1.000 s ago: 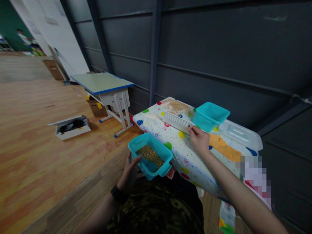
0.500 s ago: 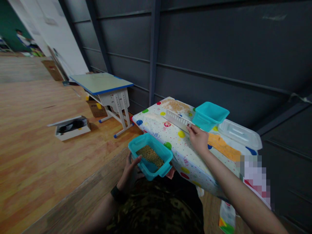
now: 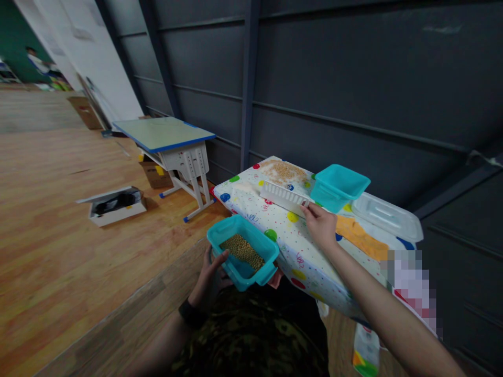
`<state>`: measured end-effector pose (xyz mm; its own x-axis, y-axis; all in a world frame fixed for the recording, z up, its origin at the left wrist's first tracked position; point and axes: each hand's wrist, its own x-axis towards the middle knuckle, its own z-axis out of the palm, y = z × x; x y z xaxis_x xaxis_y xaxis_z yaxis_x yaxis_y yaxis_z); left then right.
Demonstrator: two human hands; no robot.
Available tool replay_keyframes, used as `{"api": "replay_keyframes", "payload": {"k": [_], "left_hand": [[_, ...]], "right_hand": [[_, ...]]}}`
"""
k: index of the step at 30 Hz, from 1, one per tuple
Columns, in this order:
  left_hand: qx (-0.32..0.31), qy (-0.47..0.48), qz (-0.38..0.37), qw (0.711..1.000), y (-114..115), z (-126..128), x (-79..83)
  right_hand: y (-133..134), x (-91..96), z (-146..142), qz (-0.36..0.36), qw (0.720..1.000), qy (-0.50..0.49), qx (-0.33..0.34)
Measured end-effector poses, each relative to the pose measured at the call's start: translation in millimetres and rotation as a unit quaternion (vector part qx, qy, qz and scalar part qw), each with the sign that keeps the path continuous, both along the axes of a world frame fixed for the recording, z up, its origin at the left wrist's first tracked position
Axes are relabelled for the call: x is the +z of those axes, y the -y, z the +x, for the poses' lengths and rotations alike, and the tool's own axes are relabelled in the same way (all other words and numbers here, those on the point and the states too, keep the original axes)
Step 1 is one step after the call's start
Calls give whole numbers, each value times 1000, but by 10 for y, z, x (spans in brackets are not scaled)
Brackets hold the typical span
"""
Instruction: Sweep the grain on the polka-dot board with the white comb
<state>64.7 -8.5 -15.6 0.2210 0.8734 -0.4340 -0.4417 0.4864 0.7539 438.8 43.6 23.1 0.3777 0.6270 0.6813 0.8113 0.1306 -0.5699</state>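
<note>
My left hand [image 3: 210,272] is closed around the near left side of a turquoise plastic box [image 3: 220,229], tilted beside the table's front edge. Small yellowish beans [image 3: 243,251], like soybeans, lie in it. Over the patterned tablecloth [image 3: 255,212], my right hand [image 3: 320,222] pinches the right end of a long white slotted plastic piece [image 3: 285,193]; its exact kind is unclear. Beyond that piece, a spread of beans [image 3: 286,172] lies on the cloth at the far corner, with pale powder or grains around it.
A second turquoise box [image 3: 340,183] stands at the table's back, beside a clear lid [image 3: 387,215]. An orange cloth [image 3: 361,238] lies near my right forearm. To the left are a school desk [image 3: 165,133] and an open white carton [image 3: 118,207]. A dark panelled wall [image 3: 353,78] rises behind.
The white slotted piece has turned slightly, its far end moving left and toward me, and its slotted face shows more. My left hand and the box of beans stay almost still.
</note>
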Motion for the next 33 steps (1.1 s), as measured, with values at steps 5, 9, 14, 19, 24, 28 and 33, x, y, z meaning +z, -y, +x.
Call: {"api": "replay_keyframes", "payload": {"k": [5, 9, 14, 19, 24, 28, 33], "left_hand": [[-7, -12, 8, 1000, -2, -7, -26], [-10, -7, 6, 1000, 2, -19, -19], [-9, -2, 8, 1000, -5, -24, -29], [0, 1, -5, 1000, -20, -20, -54], [0, 0, -4, 1000, -17, -14, -53], [-2, 8, 5, 1000, -11, -10, -38], [6, 5, -2, 1000, -8, -6, -40]], "right_hand": [[-17, -4, 18, -10, 1000, -8, -11], [-11, -13, 36, -24, 1000, -14, 9], [-15, -36, 33, -4, 999, -32, 9], [-7, -36, 17, -14, 999, -34, 24], [6, -29, 12, 13, 999, -36, 34], [21, -41, 7, 1, 999, -36, 39], [42, -28, -4, -7, 998, -44, 42]]}}
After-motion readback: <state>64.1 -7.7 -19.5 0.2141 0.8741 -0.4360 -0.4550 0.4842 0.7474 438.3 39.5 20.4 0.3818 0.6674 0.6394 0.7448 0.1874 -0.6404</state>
